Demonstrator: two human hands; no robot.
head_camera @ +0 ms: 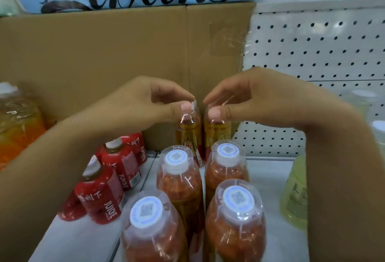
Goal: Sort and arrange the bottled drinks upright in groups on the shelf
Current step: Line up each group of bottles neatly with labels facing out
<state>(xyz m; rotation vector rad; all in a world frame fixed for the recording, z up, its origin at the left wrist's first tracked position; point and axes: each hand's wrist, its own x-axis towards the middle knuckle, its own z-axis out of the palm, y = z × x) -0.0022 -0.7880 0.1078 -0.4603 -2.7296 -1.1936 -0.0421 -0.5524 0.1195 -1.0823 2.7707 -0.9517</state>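
Note:
Two yellow-labelled bottles stand upright side by side at the back of the white shelf (83,238). My left hand (150,103) pinches the cap of the left yellow bottle (188,134). My right hand (245,99) pinches the cap of the right yellow bottle (216,134). In front of them stand several orange drink bottles with white caps (181,178) in two rows. To the left, red juice bottles (118,166) stand in a group.
A cardboard box (104,53) forms the wall behind the bottles, with white pegboard (312,53) to its right. A large orange-yellow bottle (16,120) stands far left. Pale green bottles (295,195) stand at the right, partly behind my right forearm.

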